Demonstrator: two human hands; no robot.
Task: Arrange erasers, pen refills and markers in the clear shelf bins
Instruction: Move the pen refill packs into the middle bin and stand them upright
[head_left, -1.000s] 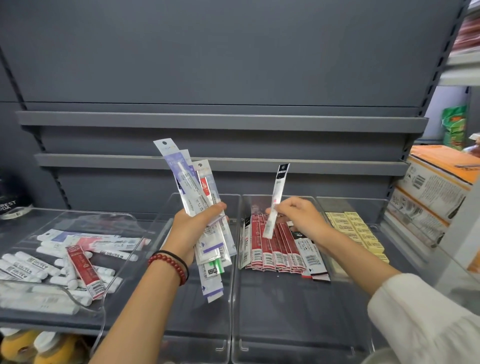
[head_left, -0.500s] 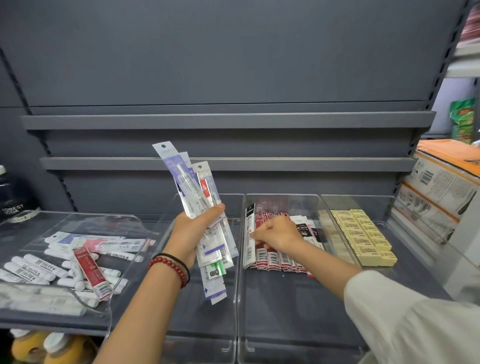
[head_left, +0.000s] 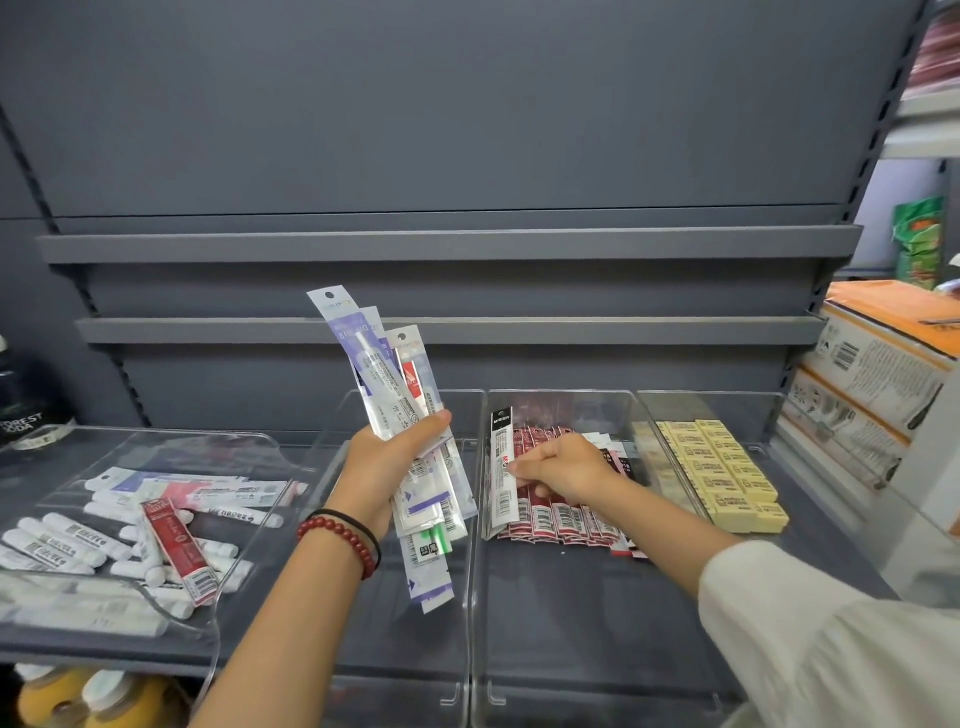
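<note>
My left hand (head_left: 387, 465) grips a fanned bundle of packaged pen refills (head_left: 395, 395) upright above the middle-left clear bin (head_left: 470, 597). My right hand (head_left: 563, 470) reaches into the middle-right clear bin (head_left: 597, 623) and pinches a white refill pack with a black top (head_left: 503, 467) standing at the left end of a row of red refill packs (head_left: 561, 519). Yellow erasers (head_left: 722, 467) lie stacked in rows in the right bin. The wide left bin (head_left: 223, 613) holds white markers (head_left: 62, 545) and a red refill pack (head_left: 179, 548).
Two grey shelf ledges (head_left: 447, 330) run along the back panel. Cardboard boxes (head_left: 878, 374) stand at the right. A dark bottle (head_left: 18, 410) sits at the far left. Orange bottles (head_left: 78, 699) show on the level below.
My right hand has lowered the black-topped refill pack from mid-air into the middle-right bin and stood it against the row of red packs. My left hand has kept its bundle in place.
</note>
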